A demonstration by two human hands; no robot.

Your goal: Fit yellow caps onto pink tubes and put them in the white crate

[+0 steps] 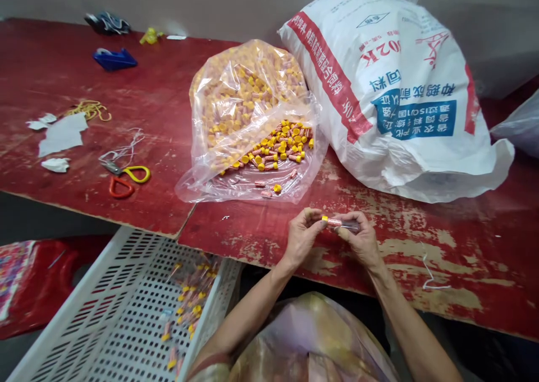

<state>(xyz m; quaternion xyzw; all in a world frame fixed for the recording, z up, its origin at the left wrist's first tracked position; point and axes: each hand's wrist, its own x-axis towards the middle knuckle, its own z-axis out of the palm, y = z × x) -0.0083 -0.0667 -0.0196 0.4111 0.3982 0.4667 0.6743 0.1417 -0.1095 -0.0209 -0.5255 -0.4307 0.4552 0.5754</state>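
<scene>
Between my two hands, above the red table, is a small tube with a yellow cap, a pink patterned middle and a dark, see-through right part. The fingers of my left hand are closed around its yellow-capped end. My right hand pinches the dark end between thumb and fingers. Just beyond them lies a clear plastic bag, its mouth towards me, full of similar yellow-capped pink pieces. A few loose pieces rest near the bag's mouth.
A big white printed sack stands back right. On the left lie scissors, paper scraps, yellow bands and a blue tape dispenser. A white perforated crate holding bagged pieces sits below the table's front edge.
</scene>
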